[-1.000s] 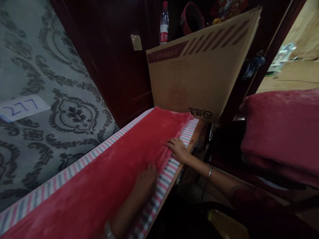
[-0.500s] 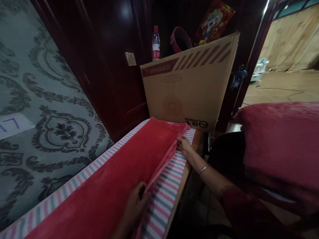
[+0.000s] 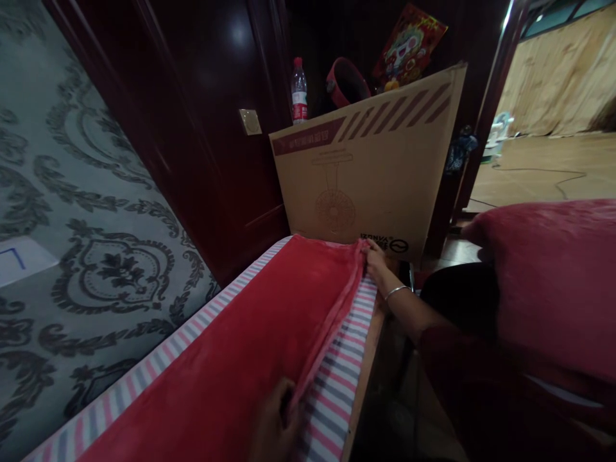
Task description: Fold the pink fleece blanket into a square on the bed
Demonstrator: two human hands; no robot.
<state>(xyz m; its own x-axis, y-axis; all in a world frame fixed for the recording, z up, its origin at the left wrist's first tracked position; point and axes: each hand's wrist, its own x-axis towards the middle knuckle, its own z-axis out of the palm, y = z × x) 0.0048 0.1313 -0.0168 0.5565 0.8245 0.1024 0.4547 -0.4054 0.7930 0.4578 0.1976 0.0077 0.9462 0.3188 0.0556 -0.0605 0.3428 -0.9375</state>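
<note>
My one red cloth (image 3: 250, 333) lies on the striped sheet (image 3: 341, 372) over the table (image 3: 364, 391), flat but for the edge on my right, which is raised in a narrow fold. Its long axis runs slantwise away from me: the near end passes out of view at the bottom, and the far, short end points at the box (image 3: 399, 173). Stripes show along both long sides.

My right hand (image 3: 376, 262) is at the far right corner, thumb and fingers brought together on a pinch of cloth; one bracelet (image 3: 397, 290) circles that wrist. My left hand (image 3: 275, 420) is blurred at the near part of the same edge, fingers curled at the fold; I cannot tell whether they grip it.

The single box stands upright beyond the cloth, and I cannot see inside it. Above its top edge I count one bottle (image 3: 299, 96) with a red cap, its fill unclear, one pink ring (image 3: 332, 83) and one red packet (image 3: 409, 48). One pink blanket (image 3: 558, 282) sits to my right, apart from the cloth.
</note>
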